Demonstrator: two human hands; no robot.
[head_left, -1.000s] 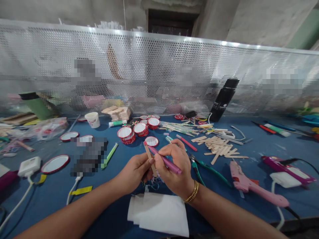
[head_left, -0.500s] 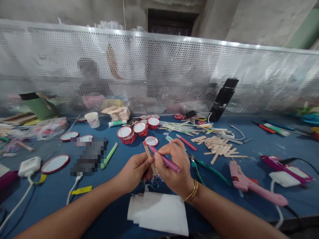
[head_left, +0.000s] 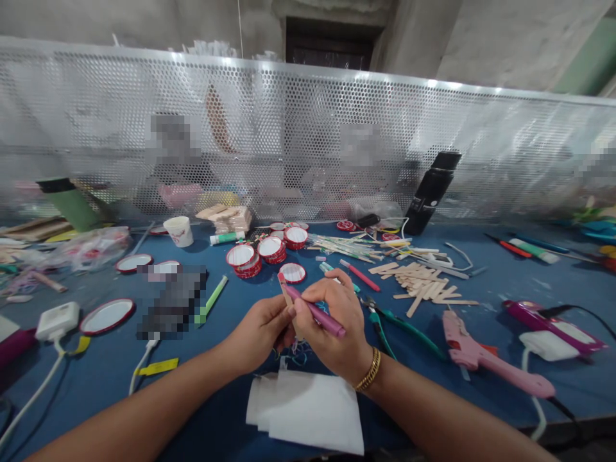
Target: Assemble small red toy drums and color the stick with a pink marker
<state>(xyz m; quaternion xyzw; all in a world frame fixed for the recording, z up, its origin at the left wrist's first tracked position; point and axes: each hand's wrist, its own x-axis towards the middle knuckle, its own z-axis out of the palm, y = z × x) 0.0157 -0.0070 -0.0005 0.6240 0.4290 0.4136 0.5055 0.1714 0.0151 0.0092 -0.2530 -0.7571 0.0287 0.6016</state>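
Note:
My left hand [head_left: 262, 330] pinches a flat wooden craft stick [head_left: 287, 296] between thumb and fingers, its upper end coloured pink. In my right hand [head_left: 334, 314] is a purple-pink marker [head_left: 321, 314], held like a pen with its tip against the stick. The lower end of the stick is partly hidden by my fingers. Below the hands lie white paper sheets [head_left: 312, 410], with a tangle of thin coloured threads [head_left: 301, 354] just above them. A round white piece with a red rim [head_left: 292, 273] lies beyond the stick.
Stacked red-rimmed rounds [head_left: 245, 260] and a paper cup [head_left: 178, 231] stand farther back. Rightward are green-handled pliers [head_left: 411, 330], loose craft sticks [head_left: 423, 282], a pink glue gun [head_left: 495, 359] and a black bottle [head_left: 433, 192]. A phone [head_left: 176, 301] lies left. A perforated metal screen [head_left: 308, 141] spans the back.
The marker in my right hand has shifted slightly left and down along the stick. My left hand keeps its hold on the stick, nearly still.

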